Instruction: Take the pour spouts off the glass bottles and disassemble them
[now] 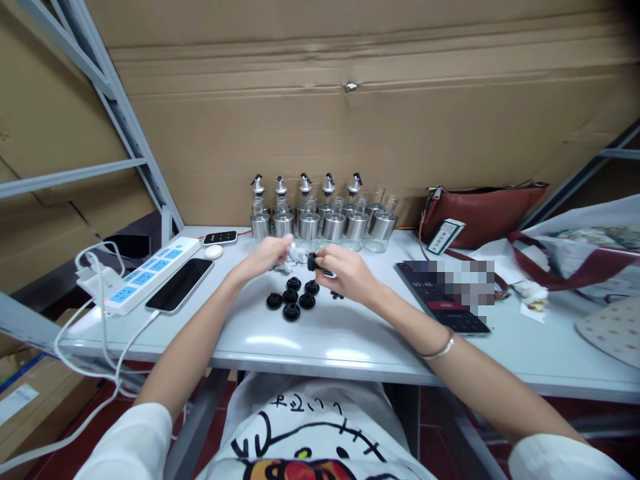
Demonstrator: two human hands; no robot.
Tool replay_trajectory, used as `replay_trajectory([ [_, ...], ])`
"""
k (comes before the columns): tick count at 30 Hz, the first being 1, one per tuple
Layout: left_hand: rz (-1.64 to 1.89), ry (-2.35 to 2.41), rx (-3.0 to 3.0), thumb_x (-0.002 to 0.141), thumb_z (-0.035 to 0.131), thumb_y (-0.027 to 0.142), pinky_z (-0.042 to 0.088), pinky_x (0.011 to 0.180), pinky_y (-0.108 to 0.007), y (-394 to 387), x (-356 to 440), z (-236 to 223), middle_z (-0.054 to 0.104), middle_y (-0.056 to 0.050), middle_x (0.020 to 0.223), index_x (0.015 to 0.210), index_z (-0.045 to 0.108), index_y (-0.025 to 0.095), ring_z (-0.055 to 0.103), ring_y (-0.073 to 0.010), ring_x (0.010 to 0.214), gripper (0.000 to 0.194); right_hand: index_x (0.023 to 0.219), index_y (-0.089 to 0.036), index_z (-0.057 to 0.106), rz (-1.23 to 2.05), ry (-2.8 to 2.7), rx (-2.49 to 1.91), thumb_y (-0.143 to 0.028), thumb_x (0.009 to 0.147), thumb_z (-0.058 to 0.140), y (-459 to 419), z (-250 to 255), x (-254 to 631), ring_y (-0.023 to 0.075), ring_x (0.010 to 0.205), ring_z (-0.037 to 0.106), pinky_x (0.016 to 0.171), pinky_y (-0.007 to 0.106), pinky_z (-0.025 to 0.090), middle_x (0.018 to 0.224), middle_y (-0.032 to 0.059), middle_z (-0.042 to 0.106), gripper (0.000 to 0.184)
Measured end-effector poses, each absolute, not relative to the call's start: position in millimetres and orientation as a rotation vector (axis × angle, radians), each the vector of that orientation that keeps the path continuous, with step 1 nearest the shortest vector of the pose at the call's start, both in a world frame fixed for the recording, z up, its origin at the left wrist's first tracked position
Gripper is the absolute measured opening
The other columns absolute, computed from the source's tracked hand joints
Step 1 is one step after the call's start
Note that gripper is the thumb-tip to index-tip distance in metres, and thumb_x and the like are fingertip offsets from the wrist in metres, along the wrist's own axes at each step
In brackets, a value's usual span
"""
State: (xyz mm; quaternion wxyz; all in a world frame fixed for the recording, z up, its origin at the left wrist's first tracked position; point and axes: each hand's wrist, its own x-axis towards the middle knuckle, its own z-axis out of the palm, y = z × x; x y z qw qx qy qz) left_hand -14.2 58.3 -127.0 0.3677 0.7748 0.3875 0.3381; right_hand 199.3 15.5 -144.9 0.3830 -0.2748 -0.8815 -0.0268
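My right hand (347, 270) grips a black round stopper (312, 261) between thumb and fingers, just above the table. Close to its left, my left hand (267, 257) has its fingers drawn together at a shiny silver piece (299, 254) that is blurred; its exact kind I cannot make out. More silver pieces (286, 267) lie under the left fingers. In front of both hands sits a group of several black ribbed stoppers (291, 311). Some small dark parts (337, 295) lie below the right hand, partly hidden by it.
Behind the hands stand several glass bottles with steel sleeves (355, 227); the back ones carry pour spouts (306, 183). At left are a power strip (155, 273), a phone (181, 285) and cables. A tablet-like phone (440, 300) and brown bag (487, 213) lie right.
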Motion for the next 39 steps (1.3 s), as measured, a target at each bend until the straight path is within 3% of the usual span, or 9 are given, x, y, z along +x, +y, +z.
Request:
replay_trajectory([
  [4,1.149,1.104,1.997,0.086,0.030,0.063,0.034,0.056,-0.026,85.0,-38.0,-138.6,0.038,0.002,0.060,0.063,0.034,0.020,0.037,-0.0116,0.056,0.049,0.079,-0.022,0.050,0.010,-2.149,-0.878,-0.020,0.076,0.050,23.1,-150.2,207.6,0.0164,0.063,0.047,0.064,0.029,0.039,0.072,0.0030,0.052,0.004],
  [9,1.005,1.278,2.253,0.092,0.031,0.038,0.040,0.076,-0.029,102.9,-45.8,-163.9,0.047,-0.002,0.080,0.080,0.042,0.019,0.046,-0.0151,0.078,0.025,0.097,-0.020,0.053,0.063,-2.223,-0.925,-0.021,0.084,0.047,28.9,-155.2,207.9,0.0186,0.072,0.053,0.071,0.032,0.043,0.082,0.0059,0.058,0.014],
  [12,0.936,1.386,2.356,0.092,0.033,0.032,0.039,0.088,-0.033,106.2,-39.1,-177.2,0.051,-0.004,0.091,0.088,0.046,0.019,0.047,-0.0176,0.090,0.019,0.105,-0.019,0.055,0.070,-2.244,-0.916,-0.021,0.088,0.044,31.2,-156.6,208.9,0.0215,0.082,0.056,0.076,0.035,0.044,0.092,0.0093,0.060,0.020],
  [21,0.877,1.511,2.353,0.093,0.034,0.039,0.033,0.096,-0.044,103.0,-32.4,-189.2,0.051,-0.008,0.113,0.108,0.047,0.019,0.046,-0.0237,0.111,0.028,0.114,-0.020,0.058,0.116,-2.304,-0.867,-0.019,0.090,0.042,29.5,-161.2,205.7,0.0235,0.089,0.057,0.079,0.038,0.047,0.097,0.0104,0.058,0.029],
  [26,0.755,1.440,2.452,0.086,0.047,0.051,0.031,0.099,-0.046,93.9,-26.9,-185.2,0.049,-0.008,0.118,0.116,0.045,0.021,0.043,-0.0263,0.116,0.042,0.110,-0.018,0.060,0.177,-2.308,-0.956,-0.010,0.084,0.047,34.1,-166.1,203.8,0.0226,0.085,0.058,0.078,0.038,0.047,0.096,0.0100,0.060,0.030],
  [32,0.780,1.434,2.462,0.089,0.043,0.047,0.032,0.098,-0.044,95.9,-23.1,-190.7,0.049,-0.008,0.117,0.115,0.045,0.020,0.044,-0.0250,0.116,0.037,0.106,-0.013,0.064,0.286,-2.407,-1.098,0.000,0.078,0.043,44.3,-177.1,198.9,0.0235,0.087,0.060,0.081,0.039,0.047,0.095,0.0131,0.063,0.037],
  [39,0.788,1.432,2.479,0.091,0.041,0.044,0.033,0.097,-0.043,94.7,-22.2,-190.0,0.049,-0.008,0.115,0.112,0.047,0.020,0.044,-0.0246,0.114,0.032,0.106,-0.014,0.063,0.448,-2.395,-1.020,-0.009,0.087,0.038,35.2,-176.6,191.4,0.0221,0.093,0.059,0.084,0.038,0.046,0.099,0.0119,0.064,0.032],
])
